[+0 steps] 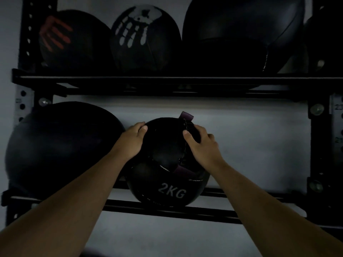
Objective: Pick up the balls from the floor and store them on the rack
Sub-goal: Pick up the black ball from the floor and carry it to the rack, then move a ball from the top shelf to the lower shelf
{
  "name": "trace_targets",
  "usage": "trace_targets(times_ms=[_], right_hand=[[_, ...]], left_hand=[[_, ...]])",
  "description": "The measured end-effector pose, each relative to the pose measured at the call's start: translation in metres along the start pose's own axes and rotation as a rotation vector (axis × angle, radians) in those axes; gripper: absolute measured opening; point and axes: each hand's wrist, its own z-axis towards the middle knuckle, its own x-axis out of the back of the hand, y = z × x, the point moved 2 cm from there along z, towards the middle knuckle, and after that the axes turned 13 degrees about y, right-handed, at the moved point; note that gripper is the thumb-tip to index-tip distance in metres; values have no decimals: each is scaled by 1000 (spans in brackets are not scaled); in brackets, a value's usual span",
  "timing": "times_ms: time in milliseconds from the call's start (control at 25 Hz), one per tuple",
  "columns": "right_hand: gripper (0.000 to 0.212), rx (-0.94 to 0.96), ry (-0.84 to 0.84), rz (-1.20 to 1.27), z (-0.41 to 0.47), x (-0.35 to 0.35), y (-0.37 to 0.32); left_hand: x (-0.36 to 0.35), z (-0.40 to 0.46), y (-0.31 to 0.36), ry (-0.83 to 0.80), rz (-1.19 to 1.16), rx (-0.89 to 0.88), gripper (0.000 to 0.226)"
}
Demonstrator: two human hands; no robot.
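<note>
A black medicine ball (167, 164) marked "2KG", with purple strap tabs, rests on the lower rails of the black metal rack (167, 206). My left hand (132, 140) presses against its upper left side. My right hand (201, 144) grips its upper right side, the thumb on the stitched seam. Both hands are on the ball. Just left of it on the same shelf sits a larger black ball (63, 147), close to my left hand.
The upper shelf (167, 79) holds three black balls: one with a red hand print (70, 39), one with a white hand print (143, 38), and a big plain one (241, 34). The lower shelf is bare right of the 2KG ball. Rack uprights stand at both sides.
</note>
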Motion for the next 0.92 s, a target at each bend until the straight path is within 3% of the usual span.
trace_targets(times_ms=[120,240,440,560,720,920], right_hand=[[54,50,29,-13,0,32,-20],[45,160,138,-44,7,80,-56],[29,337,301,-144,37,174,-106],[23,424,375,-181,66,221,-118],[32,520,469,-187,121,268,-128],[58,490,479,-134,193,306,-122]], left_hand=[[17,1,24,-114,219,-87,48],[38,1,56,-186,267,-183,46],[72,20,142,-11,202,-316,43],[74,30,201,47,267,-407,55],[60,57,279,197,230,-490,68],[38,109,336,381,-106,-352,88]])
